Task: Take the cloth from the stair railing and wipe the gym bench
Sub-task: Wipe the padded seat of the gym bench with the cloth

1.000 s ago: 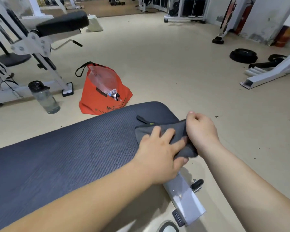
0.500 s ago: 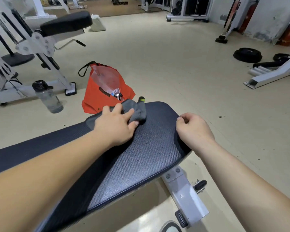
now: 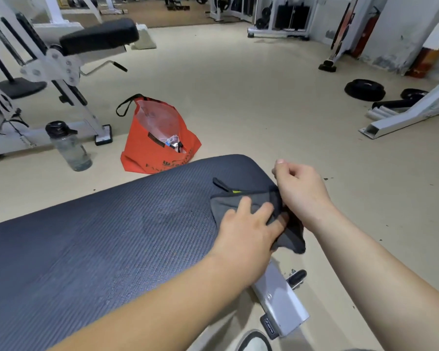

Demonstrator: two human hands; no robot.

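Note:
The gym bench has a dark, ribbed pad (image 3: 112, 236) that fills the lower left, with its rounded end toward the middle. A dark grey cloth (image 3: 226, 203) with a small yellow tag lies on the pad's right edge and hangs over it. My left hand (image 3: 249, 229) presses down on the cloth with fingers spread and curled into it. My right hand (image 3: 299, 191) hovers just right of the cloth with fingers curled in and thumb up. Its lower side touches the cloth's edge. Nothing shows inside its fingers.
The bench's silver frame (image 3: 279, 300) with a black knob sticks out below the pad. An orange bag (image 3: 157, 143) and a clear bottle (image 3: 69, 148) stand on the floor beyond. A white machine (image 3: 61, 62) is at left. Weight plates (image 3: 364, 89) and a white beam (image 3: 403, 117) lie at right.
My left hand has slid the cloth from the pad's far edge back to its right edge. My right hand has let go of the pad's edge and lifted a little.

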